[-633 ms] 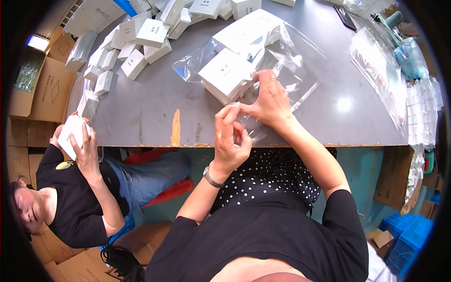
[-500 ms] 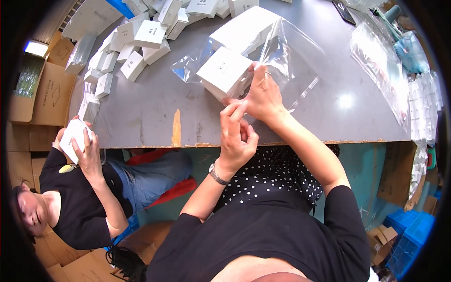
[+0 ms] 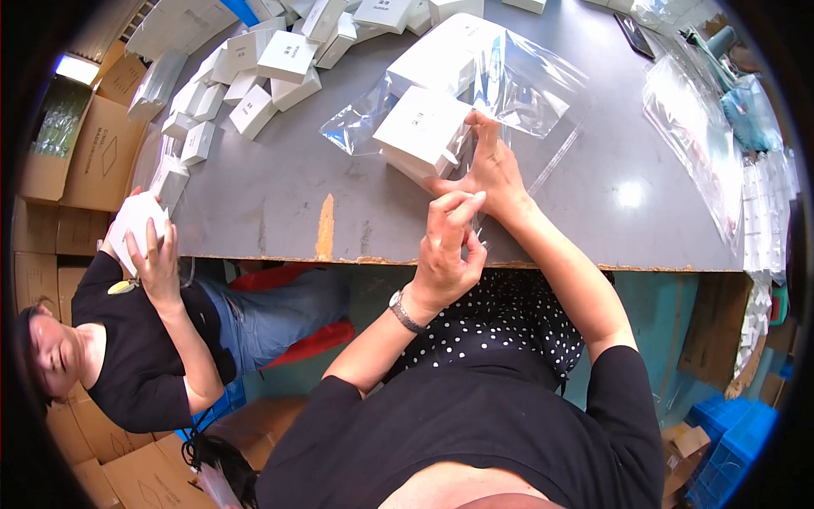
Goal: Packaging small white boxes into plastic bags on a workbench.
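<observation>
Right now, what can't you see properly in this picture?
- Head view: the near side of the white square cardboard box is covered by the right hand.
- What the left hand pinches: thin clear film, too faint to tell.
- The clear plastic bag: its opening is lost in glare.
- The co-worker's white box: partly behind that person's hands.
- The grey table: its far end is cut by the top edge.

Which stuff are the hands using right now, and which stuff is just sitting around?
In use:
left hand, pinching the bag's edge
right hand, on the bag
clear plastic bag
white box inside the bag

Just lying about:
pile of white boxes
stack of clear bags
cardboard cartons
co-worker's white box
</observation>
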`<state>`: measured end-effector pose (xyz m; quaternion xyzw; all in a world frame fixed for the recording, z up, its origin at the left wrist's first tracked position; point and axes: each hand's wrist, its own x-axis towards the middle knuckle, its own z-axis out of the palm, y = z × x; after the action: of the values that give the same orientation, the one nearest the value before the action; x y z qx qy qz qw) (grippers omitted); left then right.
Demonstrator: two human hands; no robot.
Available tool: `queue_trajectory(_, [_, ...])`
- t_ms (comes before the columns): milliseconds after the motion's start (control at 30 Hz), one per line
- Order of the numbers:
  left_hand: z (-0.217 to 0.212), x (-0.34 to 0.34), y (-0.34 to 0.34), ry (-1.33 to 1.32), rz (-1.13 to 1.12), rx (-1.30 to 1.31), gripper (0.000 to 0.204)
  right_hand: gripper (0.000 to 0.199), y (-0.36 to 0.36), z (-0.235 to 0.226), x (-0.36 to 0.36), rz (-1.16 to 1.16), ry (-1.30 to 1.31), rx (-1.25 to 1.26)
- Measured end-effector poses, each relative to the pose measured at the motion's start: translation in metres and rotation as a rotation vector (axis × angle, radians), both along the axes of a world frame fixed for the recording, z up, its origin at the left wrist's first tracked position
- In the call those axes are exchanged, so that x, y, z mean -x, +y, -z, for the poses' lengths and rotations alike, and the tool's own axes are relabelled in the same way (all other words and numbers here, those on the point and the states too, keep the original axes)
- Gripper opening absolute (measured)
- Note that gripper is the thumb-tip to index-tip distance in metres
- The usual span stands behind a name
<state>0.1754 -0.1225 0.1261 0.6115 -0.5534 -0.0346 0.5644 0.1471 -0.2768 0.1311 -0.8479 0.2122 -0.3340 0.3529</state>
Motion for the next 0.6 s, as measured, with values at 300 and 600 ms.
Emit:
queue_trajectory(300, [-0.016,-0.041,-0.001,0.070,-0.182,0.084,0.050,0.096,-0.014,-0.005,0.020,-0.040,0.041,0.018])
queue_trajectory(600, [-0.015,-0.223,-0.070,0.186,-0.009,-0.474,0.057,0.100,-0.031,-0.003,0.036,-0.148,0.139,-0.018])
